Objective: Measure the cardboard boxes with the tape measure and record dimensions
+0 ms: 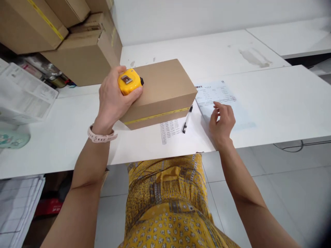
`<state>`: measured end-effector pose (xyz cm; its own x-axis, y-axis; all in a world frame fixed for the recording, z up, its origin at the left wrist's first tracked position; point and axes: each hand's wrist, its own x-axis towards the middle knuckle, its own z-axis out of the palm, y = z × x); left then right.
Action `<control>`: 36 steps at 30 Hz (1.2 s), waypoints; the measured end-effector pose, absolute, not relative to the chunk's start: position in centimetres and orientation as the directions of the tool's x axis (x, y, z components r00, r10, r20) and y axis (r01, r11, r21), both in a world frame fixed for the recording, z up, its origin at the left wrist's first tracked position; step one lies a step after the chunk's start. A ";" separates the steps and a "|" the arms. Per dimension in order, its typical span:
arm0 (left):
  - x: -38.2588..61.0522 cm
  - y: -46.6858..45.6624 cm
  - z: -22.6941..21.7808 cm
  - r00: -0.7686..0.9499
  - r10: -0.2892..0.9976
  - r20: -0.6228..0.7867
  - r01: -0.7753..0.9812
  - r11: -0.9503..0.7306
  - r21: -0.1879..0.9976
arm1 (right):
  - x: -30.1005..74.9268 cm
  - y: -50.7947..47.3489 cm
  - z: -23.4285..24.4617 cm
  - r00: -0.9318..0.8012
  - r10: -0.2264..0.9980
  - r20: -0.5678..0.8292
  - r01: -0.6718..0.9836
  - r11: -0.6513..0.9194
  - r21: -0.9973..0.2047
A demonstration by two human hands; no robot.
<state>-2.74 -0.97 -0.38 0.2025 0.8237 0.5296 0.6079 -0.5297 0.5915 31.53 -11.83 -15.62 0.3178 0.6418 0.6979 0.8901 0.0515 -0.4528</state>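
My left hand [113,96] is wrapped round a yellow tape measure [130,82] with a metal clip, held at the left end of a closed cardboard box [165,84]. Yellow tape runs along the box's near side. No drawn-out blade can be seen. To the right, my right hand [222,120] hovers at or just above a printed sheet [214,93], fingers loosely curled and apart, with nothing in them. Between the box and that hand lies a black-and-clear pen [187,120]. A paper with rows of handwriting [170,132] sticks out from under the box.
Larger cardboard boxes [82,57] are stacked at the back left, against the wall. A white printed carton [26,93] and a pale green container [14,138] stand at the left. The white table's [279,113] front edge runs before my body.
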 end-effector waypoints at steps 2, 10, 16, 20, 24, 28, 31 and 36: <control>-2.2 -3.1 0.3 0.231 0.855 0.465 0.424 -0.518 0.743 | 30.0 -12.4 -13.3 0.382 0.570 0.727 0.823 0.148 -0.548; 0.0 -7.6 2.1 0.486 0.864 0.133 0.087 -0.199 0.976 | 22.3 -11.6 -0.6 -0.080 0.994 0.071 0.020 0.072 -0.997; -1.1 -7.2 1.8 0.469 0.880 0.081 0.098 -0.143 0.985 | 20.8 -9.4 1.7 -0.238 0.968 -0.077 0.033 -0.072 -0.997; -4.1 -5.7 2.9 0.349 0.933 0.090 0.036 -0.109 0.993 | 24.1 -6.3 3.0 -0.121 0.992 -0.038 0.024 -0.036 -0.999; -9.5 -2.3 3.7 0.159 0.987 0.033 0.027 -0.038 0.999 | 29.8 -1.8 2.3 0.050 0.999 -0.019 -0.028 -0.018 -0.999; -14.2 0.3 3.3 0.132 0.987 -0.097 0.111 0.082 0.990 | 32.0 0.8 -0.9 0.069 0.991 -0.114 0.069 -0.119 -0.991; -16.2 1.2 2.8 0.158 0.976 -0.148 0.177 0.119 0.977 | 30.8 1.2 -2.4 0.077 0.989 -0.130 0.198 -0.143 -0.970; -17.4 2.2 2.2 0.204 0.965 -0.166 0.195 0.126 0.973 | 28.4 0.8 -2.0 0.116 0.985 -0.131 0.438 -0.169 -0.883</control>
<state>-17.39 2.18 2.16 0.2041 0.9648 -0.1657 0.1954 0.1257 0.9726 28.42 0.76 -2.01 0.1157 0.9846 -0.1308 0.4382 -0.1688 -0.8829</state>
